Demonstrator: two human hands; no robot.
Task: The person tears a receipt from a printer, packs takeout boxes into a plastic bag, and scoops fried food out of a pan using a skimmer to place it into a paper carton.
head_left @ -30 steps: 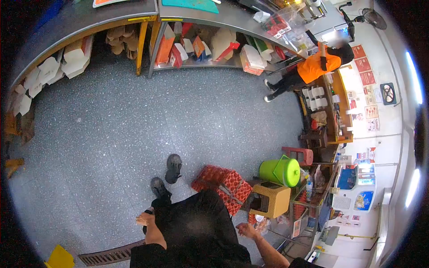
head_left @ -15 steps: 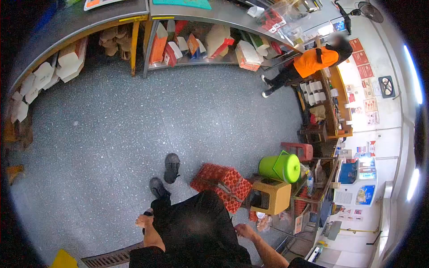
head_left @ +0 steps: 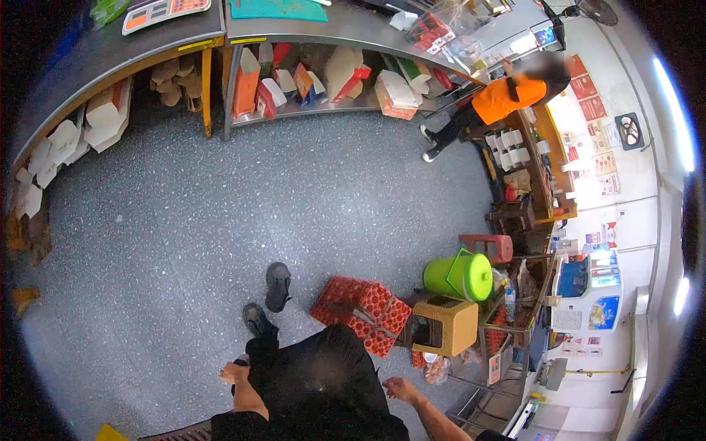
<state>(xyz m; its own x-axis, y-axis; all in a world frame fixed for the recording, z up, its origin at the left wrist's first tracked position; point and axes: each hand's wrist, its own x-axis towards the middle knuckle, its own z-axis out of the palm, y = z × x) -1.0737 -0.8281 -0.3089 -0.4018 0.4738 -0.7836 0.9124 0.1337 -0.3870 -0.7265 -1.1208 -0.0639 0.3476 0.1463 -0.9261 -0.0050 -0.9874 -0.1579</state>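
Observation:
My left hand [head_left: 234, 373] hangs at the left of my dark clothing [head_left: 316, 382], beside my leg, its fingers loosely bent with nothing seen in them. On the other side, my right hand [head_left: 399, 389] is held low by the edge of the clothing, fingers partly apart and nothing visible between them. The red patterned box [head_left: 364, 314] on the floor is the nearest large object to my right hand. My dark shoes [head_left: 277, 287] stand on the speckled grey floor.
A tan stool [head_left: 445, 325], green lidded bucket [head_left: 457, 275] and red stool [head_left: 489, 248] line the right. Metal tables [head_left: 309, 28] with boxes beneath run along the top. A person in orange [head_left: 507, 99] stands at the upper right. A floor drain [head_left: 180, 434] shows below.
The tables and the person in orange have shifted left in view, and more of the tabletop scale shows. My feet have shifted slightly left and down. Both hands stay low at my sides.

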